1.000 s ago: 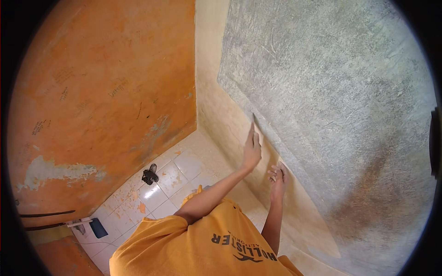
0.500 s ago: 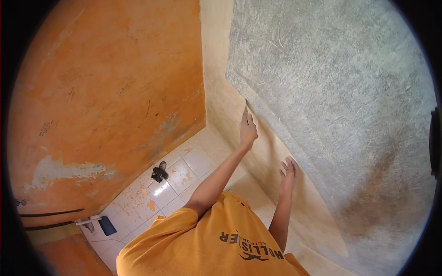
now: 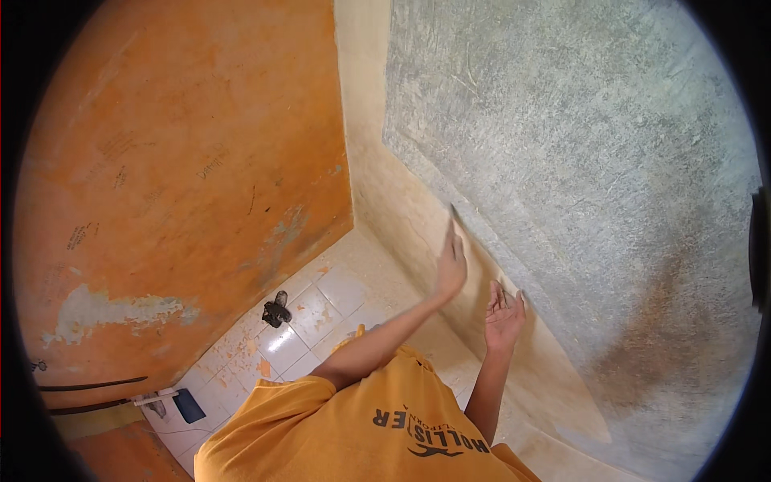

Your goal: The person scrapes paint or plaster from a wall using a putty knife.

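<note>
In front of me, the wall has a mottled grey upper area [image 3: 546, 145] and a smooth cream lower area [image 3: 401, 209], meeting along a slanting edge. My left hand [image 3: 453, 269] is at that edge, its fingers stretched along a thin, dark-tipped tool [image 3: 452, 211]; most of the tool is hidden, so its exact kind is unclear. The dark tip touches or nearly touches the border of the grey area. Lower right of it, my right hand [image 3: 503, 321] is against or close to the cream area, palm turned up, fingers apart, holding nothing visible.
On the left an orange wall [image 3: 201, 145] with peeled grey patches meets the cream wall in a corner. Below it, orange flakes [image 3: 264, 368] are scattered over white floor tiles [image 3: 321, 309]. A small dark object [image 3: 277, 310] and a dark blue flat thing [image 3: 189, 406] lie there.
My left hand has slid down and right along the border with the tool, closer to my right hand. The right hand has turned its palm up. The view has shifted slightly.
</note>
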Demonstrator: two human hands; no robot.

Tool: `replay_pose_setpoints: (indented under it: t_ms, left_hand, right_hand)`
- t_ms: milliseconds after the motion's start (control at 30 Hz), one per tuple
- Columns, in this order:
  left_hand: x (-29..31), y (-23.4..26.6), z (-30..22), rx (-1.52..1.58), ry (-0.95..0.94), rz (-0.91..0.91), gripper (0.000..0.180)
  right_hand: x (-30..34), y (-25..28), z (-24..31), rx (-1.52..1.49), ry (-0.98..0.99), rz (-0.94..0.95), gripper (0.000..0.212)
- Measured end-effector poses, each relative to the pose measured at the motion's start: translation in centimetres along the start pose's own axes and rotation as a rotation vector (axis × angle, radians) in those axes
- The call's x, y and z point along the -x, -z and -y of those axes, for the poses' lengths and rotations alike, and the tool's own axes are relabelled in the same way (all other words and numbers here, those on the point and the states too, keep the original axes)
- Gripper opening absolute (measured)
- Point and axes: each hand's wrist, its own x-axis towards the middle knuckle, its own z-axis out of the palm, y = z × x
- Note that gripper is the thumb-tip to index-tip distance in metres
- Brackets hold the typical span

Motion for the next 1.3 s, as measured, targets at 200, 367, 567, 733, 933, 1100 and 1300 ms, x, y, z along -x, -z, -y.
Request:
replay_pose_setpoints:
  t_ms: [200,367,567,733,933,1100,1300]
  left_hand:
    - [1.3,1.4,-8.8,0.204,0.682,0.31,0.054]
    - [2.6,0.0,-3.4,0.078,0.173,0.119,0.052]
    - [3.3,0.7,-4.9,0.152,0.32,0.245,0.053]
    - [4.8,-0.2,-7.1,0.125,0.298,0.261,0.052]
    - [-0.9,0.8,-1.7,0.159,0.19,0.128,0.053]
    - [0.7,1.4,-1.2,-0.052,0.15,0.089,0.054]
    - [4.6,1.2,-7.8,0.201,0.428,0.324,0.053]
  right_hand:
    - [-0.4,3.6,2.2,-0.042,0.0,-0.068,0.055]
    - [0.1,4.6,1.2,-0.009,0.019,-0.084,0.054]
    - [1.1,6.4,2.0,0.002,0.045,-0.118,0.051]
    - [2.0,6.4,1.6,0.097,0.153,-0.138,0.05]
    - [2.7,6.2,0.7,0.093,0.111,-0.188,0.046]
    - [2.0,6.4,-0.1,0.145,0.09,-0.172,0.045]
    - [1.7,6.1,0.9,0.122,0.145,-0.197,0.045]
